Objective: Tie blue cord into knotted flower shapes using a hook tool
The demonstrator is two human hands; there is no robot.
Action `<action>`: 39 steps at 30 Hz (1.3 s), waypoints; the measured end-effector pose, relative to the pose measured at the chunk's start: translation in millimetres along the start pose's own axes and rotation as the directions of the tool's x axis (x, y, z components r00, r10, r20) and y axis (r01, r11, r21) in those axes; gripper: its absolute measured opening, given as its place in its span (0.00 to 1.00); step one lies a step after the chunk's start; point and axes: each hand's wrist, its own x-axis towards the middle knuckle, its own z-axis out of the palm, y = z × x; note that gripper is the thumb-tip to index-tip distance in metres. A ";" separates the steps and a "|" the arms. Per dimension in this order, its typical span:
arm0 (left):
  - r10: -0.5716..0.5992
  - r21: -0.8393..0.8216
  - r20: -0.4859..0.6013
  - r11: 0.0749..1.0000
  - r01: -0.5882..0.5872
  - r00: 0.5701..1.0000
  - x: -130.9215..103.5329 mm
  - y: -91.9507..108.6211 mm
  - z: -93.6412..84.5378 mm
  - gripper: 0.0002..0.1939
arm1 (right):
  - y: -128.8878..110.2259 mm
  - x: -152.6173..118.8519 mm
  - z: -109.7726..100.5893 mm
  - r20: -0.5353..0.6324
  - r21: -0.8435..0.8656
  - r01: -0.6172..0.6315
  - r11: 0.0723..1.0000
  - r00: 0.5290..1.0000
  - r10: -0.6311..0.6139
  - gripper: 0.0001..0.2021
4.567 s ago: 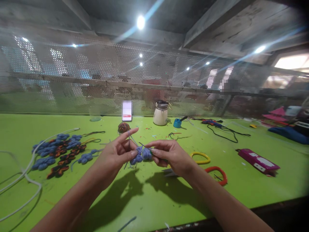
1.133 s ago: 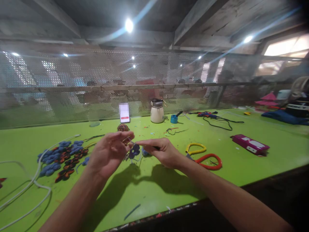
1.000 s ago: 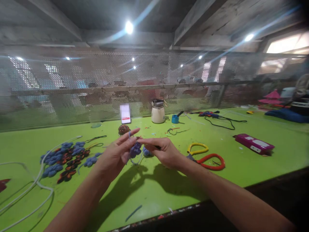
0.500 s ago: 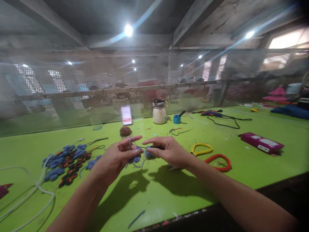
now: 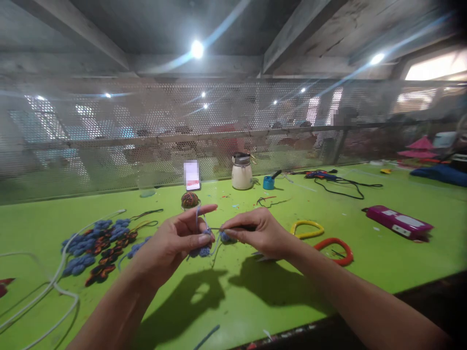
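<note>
Here the left hand (image 5: 168, 245) is pinching a small blue yarn piece (image 5: 202, 251) between thumb and fingers, its index finger pointing out with blue yarn looping over it. The right hand (image 5: 268, 233) is coming in from the other side, palm down, narrowing its fingertips around a thin hook (image 5: 221, 229) whose tip is meeting the piece. A blue clump (image 5: 227, 237) is sitting just under those fingers; whether they're gripping it, I can't tell. As for progress, blue flowers (image 5: 78, 265) and orange-and-black flowers (image 5: 100, 274) are lying on the bench (image 5: 255, 306) to the left, looking fully shaped, while the held piece is looking unfinished, above the bench. How much is remaining isn't showing.
</note>
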 end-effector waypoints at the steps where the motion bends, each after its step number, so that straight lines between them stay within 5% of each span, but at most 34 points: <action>1: -0.001 0.006 0.003 1.000 0.001 1.000 -0.3 0.0 0.1 0.30 | 0.5 -0.3 0.1 0.004 -0.003 0.008 1.000 1.000 -0.008 0.09; 16: -0.029 -0.112 0.031 0.993 0.032 0.999 -1.3 -0.2 0.7 0.27 | -9.0 0.3 -14.4 0.090 -0.103 0.105 0.989 0.991 -0.096 0.09; 25: -0.085 0.055 -0.019 0.995 0.086 0.996 5.5 -10.5 3.2 0.17 | 1.9 0.6 0.2 0.117 0.250 -0.201 0.947 0.977 0.177 0.09; 32: 0.014 0.104 -0.053 0.995 -0.008 0.998 7.4 -14.0 3.6 0.27 | 6.9 1.9 8.1 0.058 0.134 -0.208 0.969 0.978 0.202 0.15; 39: 0.119 0.224 -0.051 0.969 -0.105 0.992 7.8 -14.3 4.8 0.32 | 7.1 1.3 12.9 0.071 0.255 -0.271 0.928 0.963 0.261 0.15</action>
